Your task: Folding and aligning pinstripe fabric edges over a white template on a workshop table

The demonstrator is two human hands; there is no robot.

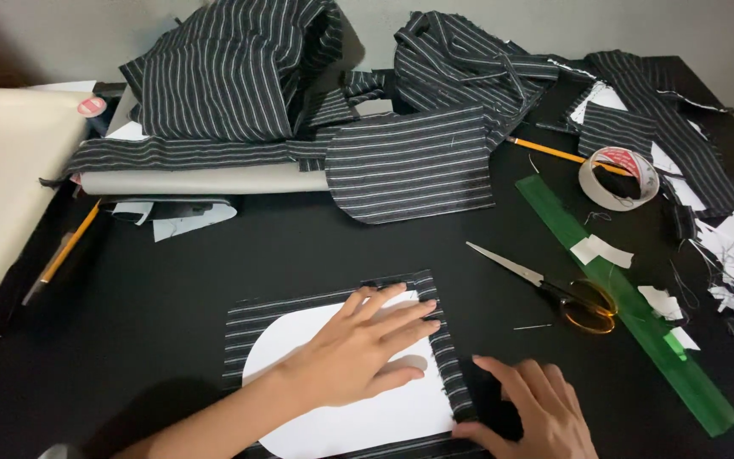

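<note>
Left hand: the left hand (358, 344) lay flat, fingers spread, palm down on the paper (341, 412); it gripped nothing, only pressed.
Right hand: the right hand (537, 412) rested near the table's front edge, fingers loosely open, fingertips at the right border of the fabric (448, 348); whether it pinched the cloth could not be told.
Paper: a white piece with a rounded left end lay on the fabric, close to the front edge.
Fabric: a striped dark rectangle lay flat under the paper, showing as a band along its top and right sides.
Table: the black table (214, 272) carried everything.
Scissors: the scissors (554, 289), with orange handles, lay just right of the fabric, blades pointing to the far left.
Ruler: a green ruler (630, 310) ran slantwise toward the front right corner, white scraps (601, 251) lying on it.
Pencil, left: a yellow pencil (70, 242) lay near the left edge.
Tape: a tape roll (618, 177) sat toward the far right, a second pencil (545, 150) beside it.
Pile: a pile (239, 72) of striped cloth was heaped along the far edge.
</note>
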